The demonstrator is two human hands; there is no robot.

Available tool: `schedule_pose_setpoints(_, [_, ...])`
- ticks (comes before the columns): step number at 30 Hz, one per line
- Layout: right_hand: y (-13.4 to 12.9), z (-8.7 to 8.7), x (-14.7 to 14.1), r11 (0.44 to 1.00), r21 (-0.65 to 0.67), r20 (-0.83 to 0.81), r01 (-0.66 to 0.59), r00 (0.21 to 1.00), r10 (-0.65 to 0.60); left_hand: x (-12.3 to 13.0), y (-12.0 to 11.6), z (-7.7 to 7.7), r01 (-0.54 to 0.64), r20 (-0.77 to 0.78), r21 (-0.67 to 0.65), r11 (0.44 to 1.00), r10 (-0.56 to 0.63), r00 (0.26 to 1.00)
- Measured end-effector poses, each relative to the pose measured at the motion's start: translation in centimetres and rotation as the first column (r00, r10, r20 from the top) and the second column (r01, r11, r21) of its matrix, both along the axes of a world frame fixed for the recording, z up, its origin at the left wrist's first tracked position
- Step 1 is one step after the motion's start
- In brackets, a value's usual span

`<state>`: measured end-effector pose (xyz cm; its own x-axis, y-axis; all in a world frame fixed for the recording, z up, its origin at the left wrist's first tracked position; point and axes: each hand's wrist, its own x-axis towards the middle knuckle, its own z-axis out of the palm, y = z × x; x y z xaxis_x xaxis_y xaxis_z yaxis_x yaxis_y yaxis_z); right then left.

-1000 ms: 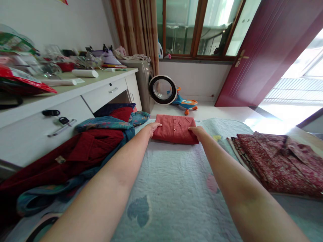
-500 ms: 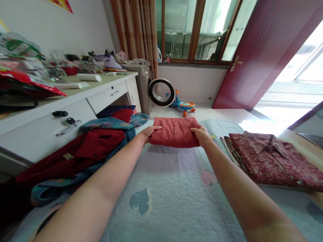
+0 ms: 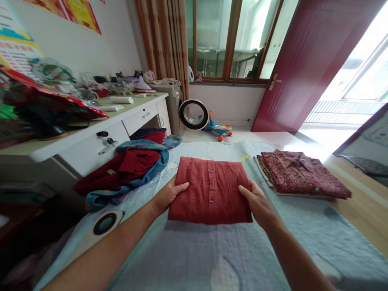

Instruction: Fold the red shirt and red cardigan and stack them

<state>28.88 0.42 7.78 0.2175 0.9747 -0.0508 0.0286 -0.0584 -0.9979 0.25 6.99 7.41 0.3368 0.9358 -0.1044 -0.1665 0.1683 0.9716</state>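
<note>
Folded red shirt (image 3: 209, 194): between my hands, above the pale blue bedcover (image 3: 194, 254).
My left hand (image 3: 171, 194): closed on its left edge, thumb on top.
My right hand (image 3: 256, 200): likewise, right edge.
Feel: probably light, soft, floppy; best pinched through every layer, both sides.

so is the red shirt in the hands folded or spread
Folded: the red shirt forms a compact, flat near-rectangle, button strip facing up, held at its sides by the left hand and right hand.
</note>
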Motion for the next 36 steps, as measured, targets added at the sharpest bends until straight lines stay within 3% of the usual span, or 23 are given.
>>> schedule_pose_setpoints(4, [-3.6, -2.1, -0.9, 1.000, 0.000, 0.171, 0.009, 0.985, -0.009, -1.4, -3.2, -1.7, 0.006, -0.109, 0.081, 0.997, 0.003, 0.994])
schedule_pose_setpoints(8, [-5.1, -5.7, -1.4, 0.994, -0.024, 0.533, 0.110, 0.842, -0.080, -2.7, -4.0, -4.1, 0.006, -0.387, 0.233, 0.973, 0.087, 0.918])
schedule_pose_setpoints(10, [-5.6, -6.5, -1.5, 0.990, -0.002, 0.668, 0.138, 0.737, -0.102, -3.2, -4.2, -4.5, 0.008, -0.616, 0.269, 0.963, 0.166, 0.770])
schedule_pose_setpoints(12, [-5.8, -6.2, -1.7, 0.988, 0.051, 0.786, 0.147, 0.604, -0.130, -3.2, -4.6, -4.1, 0.009, -0.800, 0.325, 0.946, 0.270, 0.536])
schedule_pose_setpoints(14, [-5.6, -5.0, -2.4, 0.986, 0.108, 0.873, 0.129, 0.462, -0.156, -2.3, -5.1, -3.0, 0.053, -0.849, 0.455, 0.889, 0.415, 0.326])
schedule_pose_setpoints(15, [-5.3, -4.2, -3.0, 0.987, 0.124, 0.899, 0.101, 0.410, -0.155, -1.6, -5.4, -2.3, 0.100, -0.828, 0.531, 0.842, 0.490, 0.273])
schedule_pose_setpoints(18, [-3.7, -2.2, -5.7, 0.992, 0.124, 0.928, -0.026, 0.357, -0.106, 1.6, -6.0, -0.8, 0.286, -0.764, 0.644, 0.709, 0.579, 0.285])
schedule_pose_setpoints(20, [-2.4, -1.8, -7.7, 0.993, 0.079, 0.947, -0.092, 0.319, -0.046, 3.8, -6.0, -0.7, 0.372, -0.783, 0.621, 0.690, 0.534, 0.319])
schedule_pose_setpoints(24, [-0.5, -3.3, -9.8, 0.994, -0.048, 0.955, -0.101, 0.287, 0.075, 6.4, -5.3, -2.7, 0.380, -0.831, 0.552, 0.742, 0.453, 0.324])
schedule_pose_setpoints(29, [-0.1, -5.3, -9.5, 0.991, -0.119, 0.954, -0.060, 0.269, 0.130, 6.4, -4.6, -5.4, 0.314, -0.876, 0.463, 0.829, 0.375, 0.302])
schedule_pose_setpoints(36, [0.3, -5.8, -9.4, 0.982, -0.186, 0.934, 0.043, 0.319, 0.163, 6.1, -4.4, -5.4, 0.296, -0.901, 0.393, 0.870, 0.300, 0.314])
